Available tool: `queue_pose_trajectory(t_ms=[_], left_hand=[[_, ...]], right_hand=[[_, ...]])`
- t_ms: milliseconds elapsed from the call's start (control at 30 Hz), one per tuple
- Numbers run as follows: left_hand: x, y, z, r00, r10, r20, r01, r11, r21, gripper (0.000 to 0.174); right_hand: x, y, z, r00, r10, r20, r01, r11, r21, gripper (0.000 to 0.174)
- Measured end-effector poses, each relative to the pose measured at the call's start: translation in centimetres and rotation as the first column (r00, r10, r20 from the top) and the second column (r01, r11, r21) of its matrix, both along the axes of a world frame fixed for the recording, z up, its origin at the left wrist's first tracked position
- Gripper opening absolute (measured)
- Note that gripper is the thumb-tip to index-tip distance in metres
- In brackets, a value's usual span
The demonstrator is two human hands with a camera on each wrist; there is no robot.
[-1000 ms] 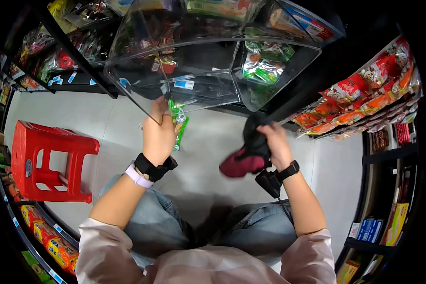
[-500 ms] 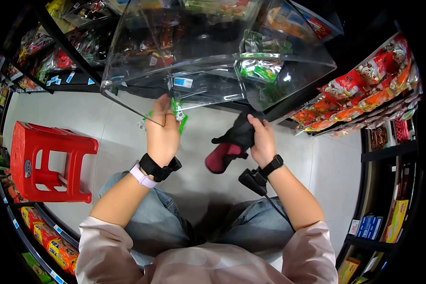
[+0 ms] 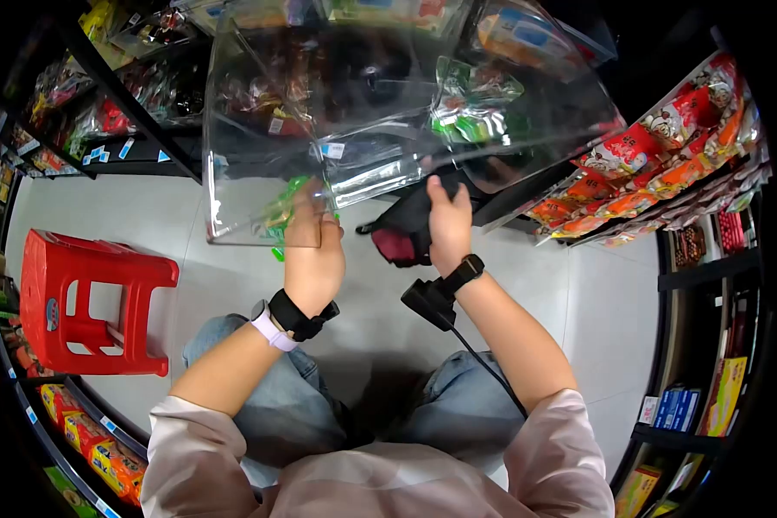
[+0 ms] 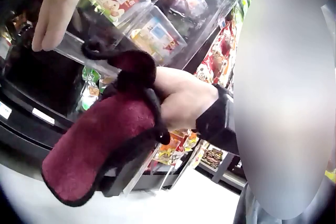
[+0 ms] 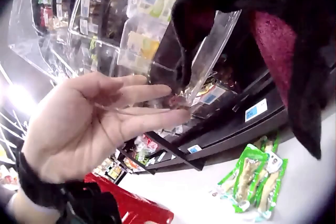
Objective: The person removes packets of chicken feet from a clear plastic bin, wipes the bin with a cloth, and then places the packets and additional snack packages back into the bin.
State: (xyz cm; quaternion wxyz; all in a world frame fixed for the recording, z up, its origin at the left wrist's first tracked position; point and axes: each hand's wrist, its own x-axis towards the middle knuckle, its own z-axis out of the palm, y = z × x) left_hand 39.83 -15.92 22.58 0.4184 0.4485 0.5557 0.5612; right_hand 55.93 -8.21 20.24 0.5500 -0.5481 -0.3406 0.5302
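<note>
A large clear plastic bin [image 3: 259,186] tilts at the top of the head view, in front of the shelf. My left hand [image 3: 313,246] is at its lower left corner, partly seen through the clear wall. In the right wrist view the fingers [image 5: 152,124] of that hand are straight. My right hand [image 3: 449,224] grips a black cloth piece [image 3: 406,220] with a fuzzy maroon face and black edging, close under the bin's front edge. The left wrist view shows its maroon face [image 4: 100,145] hanging down. Green snack packets [image 5: 249,174] lie on the floor below the left hand.
A red plastic stool [image 3: 95,298] stands on the floor [image 3: 527,293] to the left. Red and orange snack bags [image 3: 647,173] hang at the right, near the bin. Shelves with packaged goods line both sides. A cable [image 3: 492,371] trails from the right wrist camera.
The bin's left front corner has dropped lower, and its right side has shifted right. My right hand has moved left and up with the cloth, nearer the bin. The left hand has shifted right.
</note>
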Motion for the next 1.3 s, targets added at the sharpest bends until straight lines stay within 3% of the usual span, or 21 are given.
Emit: queue_pose_trajectory(t_ms=[33,100,167,200,233,300,367,433,467,500,567,600,667,700,767,900,967,1067,1167,1300], left_hand=[[0.1,0.1,0.1,1.0,0.0,0.009,0.0,1.0,-0.012,0.037],[0.5,0.6,-0.4,0.997,0.043,0.062,-0.046,0.998,0.048,0.037],[1.0,0.6,-0.4,0.989,0.082,0.12,-0.095,0.99,0.103,0.038],[1.2,0.4,0.3,0.98,0.077,0.185,-0.084,0.996,0.028,0.038],[1.2,0.2,0.7,0.965,0.077,0.249,-0.068,0.997,-0.045,0.038],[0.5,0.2,0.2,0.986,0.044,0.161,-0.031,0.996,-0.081,0.033],[-0.4,0.5,-0.5,0.995,0.057,0.079,-0.055,0.998,-0.019,0.035],[-1.5,0.7,-0.2,0.994,0.102,0.022,-0.102,0.995,0.0,0.036],[-2.0,0.6,0.2,0.995,0.096,0.005,-0.096,0.995,0.015,0.036],[-2.4,0.6,0.3,0.996,0.087,-0.011,-0.087,0.996,0.028,0.036],[-2.7,0.5,0.5,0.997,0.081,0.011,-0.081,0.995,0.063,0.036],[-2.6,0.4,1.1,0.997,0.072,-0.028,-0.072,0.997,0.018,0.037],[-2.4,0.4,1.1,0.997,0.051,-0.061,-0.053,0.998,-0.026,0.037],[-2.4,0.5,0.8,0.991,0.035,-0.126,-0.038,0.999,-0.022,0.037],[-2.2,0.5,0.8,0.981,0.016,-0.194,-0.02,1.0,-0.017,0.037],[-2.4,0.2,3.2,0.973,-0.008,-0.232,-0.024,0.991,-0.134,0.038],[-2.5,0.1,4.4,0.97,-0.021,-0.241,-0.026,0.981,-0.19,0.039],[-2.5,0.2,4.7,0.984,0.154,-0.085,-0.138,0.975,0.171,0.049],[-1.8,-0.4,5.8,0.967,0.251,-0.035,-0.226,0.917,0.329,0.062],[-2.2,0.2,5.4,0.951,0.307,0.033,-0.294,0.869,0.397,0.081]], right_hand=[[-0.6,-0.1,-0.7,0.999,0.039,-0.023,-0.038,0.999,0.036,0.043],[-1.4,-0.5,-2.4,0.922,0.201,0.331,-0.268,0.948,0.171,0.039],[-1.5,-0.7,-3.5,0.756,0.221,0.616,-0.465,0.844,0.268,0.036],[-1.7,-2.6,-0.4,0.374,0.64,0.672,-0.738,0.644,-0.202,0.037],[-1.7,-3.3,-0.8,0.322,0.625,0.711,-0.716,0.652,-0.249,0.036],[-0.6,-3.0,-1.9,0.197,0.637,0.745,-0.707,0.619,-0.343,0.04],[2.1,-1.6,-4.2,0.314,0.686,0.657,-0.674,0.648,-0.355,0.045],[4.4,-1.2,-1.8,0.468,0.635,0.615,-0.572,0.748,-0.337,0.059],[5.7,-0.5,-1.8,0.433,0.499,0.751,-0.548,0.807,-0.22,0.067],[6.7,0.0,-1.2,0.444,0.455,0.772,-0.488,0.845,-0.218,0.069],[8.1,0.4,-0.6,0.518,0.244,0.82,-0.477,0.878,0.041,0.067],[7.9,0.2,0.4,0.514,0.245,0.822,-0.475,0.879,0.036,0.067],[6.7,-0.7,3.0,0.502,0.202,0.841,-0.49,0.867,0.084,0.061],[6.0,-1.1,3.6,0.515,0.176,0.839,-0.482,0.869,0.114,0.045],[5.7,-0.7,2.1,0.624,0.128,0.771,-0.42,0.887,0.192,0.03],[5.3,-0.6,0.9,0.662,0.112,0.741,-0.411,0.881,0.234,0.025],[4.2,-1.3,1.0,0.765,0.054,0.642,-0.364,0.858,0.362,0.025],[3.6,-1.6,1.3,0.793,0.039,0.608,-0.342,0.855,0.39,0.023],[3.3,-2.0,2.7,0.849,0.02,0.528,-0.3,0.841,0.45,0.024],[3.5,-2.9,4.2,0.868,0.127,0.48,-0.339,0.857,0.387,0.027]])
